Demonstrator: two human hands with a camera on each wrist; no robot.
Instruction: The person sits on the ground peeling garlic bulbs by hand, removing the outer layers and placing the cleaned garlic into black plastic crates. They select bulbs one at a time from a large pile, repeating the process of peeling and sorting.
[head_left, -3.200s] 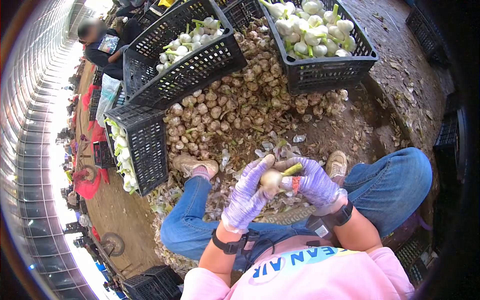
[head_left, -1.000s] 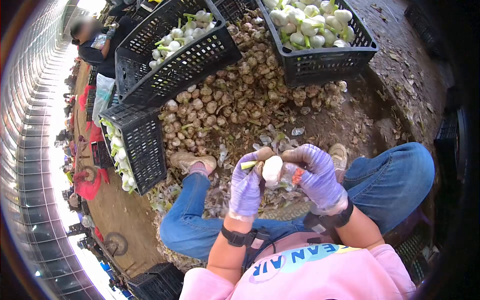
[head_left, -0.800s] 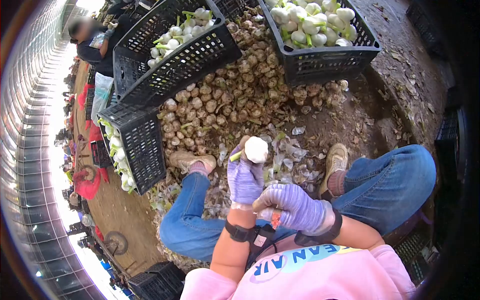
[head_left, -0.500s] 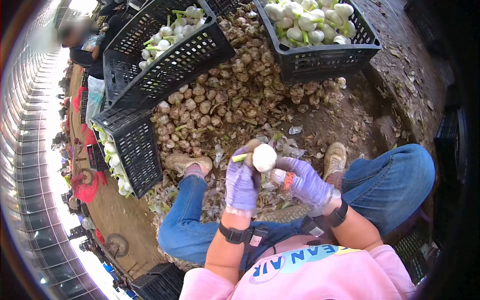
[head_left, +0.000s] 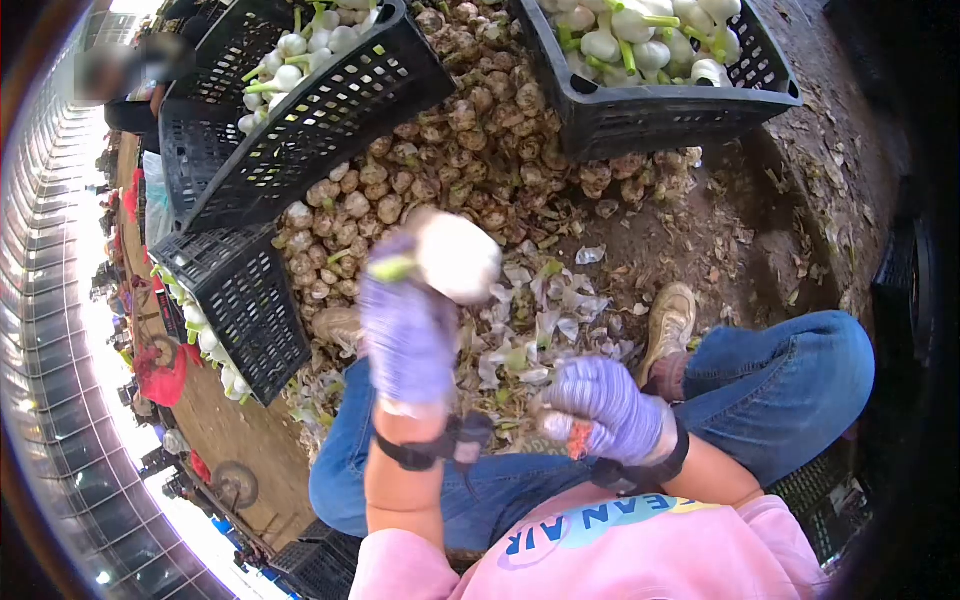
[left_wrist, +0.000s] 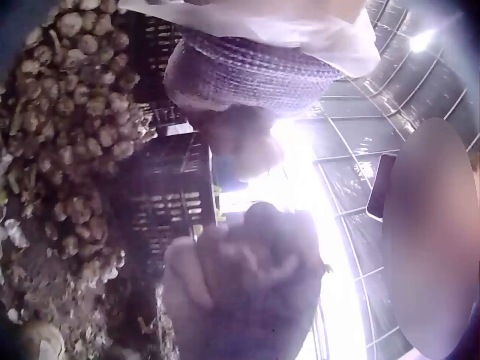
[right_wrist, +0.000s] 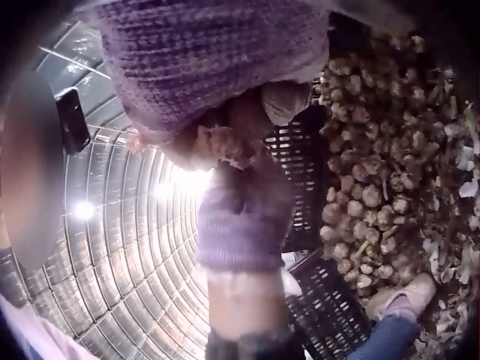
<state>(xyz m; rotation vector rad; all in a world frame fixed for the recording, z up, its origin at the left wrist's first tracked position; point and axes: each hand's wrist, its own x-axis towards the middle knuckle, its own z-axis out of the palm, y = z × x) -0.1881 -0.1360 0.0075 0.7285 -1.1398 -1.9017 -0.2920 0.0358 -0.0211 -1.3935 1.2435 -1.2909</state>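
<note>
A white garlic bulb (head_left: 457, 258) with a short green stem is gripped in my gloved left hand (head_left: 408, 325), raised beside the crate side of the pile and motion-blurred. Lower and to the right, my gloved right hand (head_left: 605, 412) is apart from the bulb, its fingers curled in; orange material shows at the thumb. No held thing can be made out in it. The right wrist view has the right glove (right_wrist: 210, 67) close up, with the left glove (right_wrist: 244, 225) beyond. In the left wrist view the left glove (left_wrist: 255, 71) is at the top, blurred.
Brown garlic bulbs (head_left: 470, 140) lie piled on the ground beyond my legs. Black crates of white garlic stand at upper left (head_left: 330, 130), left (head_left: 250, 310) and upper right (head_left: 670, 120). Loose skins (head_left: 540, 320) litter the ground. Another person sits at far upper left.
The hands were together around the bulb; now they are apart. My left hand has moved up and left with the bulb, and my right hand has dropped lower. The view has shifted slightly.
</note>
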